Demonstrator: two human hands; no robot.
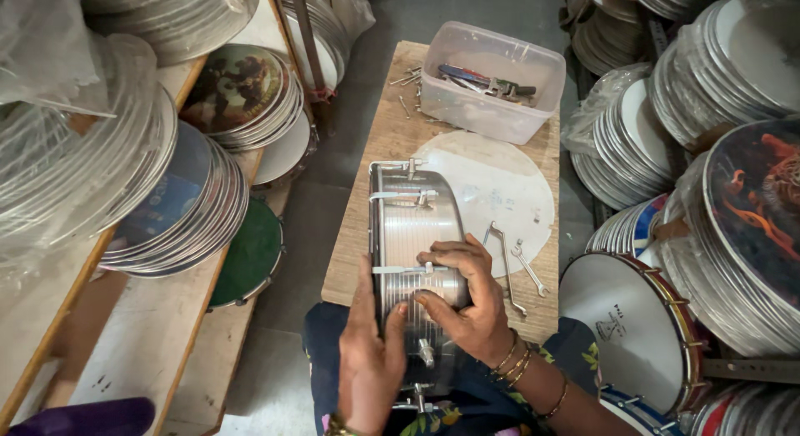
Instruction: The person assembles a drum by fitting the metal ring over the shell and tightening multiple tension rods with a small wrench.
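- The wooden workbench (367,261) is seen at centre, with stacked drum heads (179,199) at 9 o'clock and more at 3 o'clock
- A steel drum shell (408,228) is laid on its side across the bench's 6 o'clock edge; it is judged rigid, fairly heavy and slippery, best gripped at its rims or lugs
- A pale round drum skin (500,186) is lying flat at 2 o'clock of the shell
- A clear plastic tub (492,82) of tools is set at 12 o'clock
- The left hand (371,353) is pressed flat, fingers together, against the shell's side
- The right hand (467,298) is curled over the shell, fingertips at a tension lug (427,269)
- Two spanners (517,269) are lying at 3 o'clock
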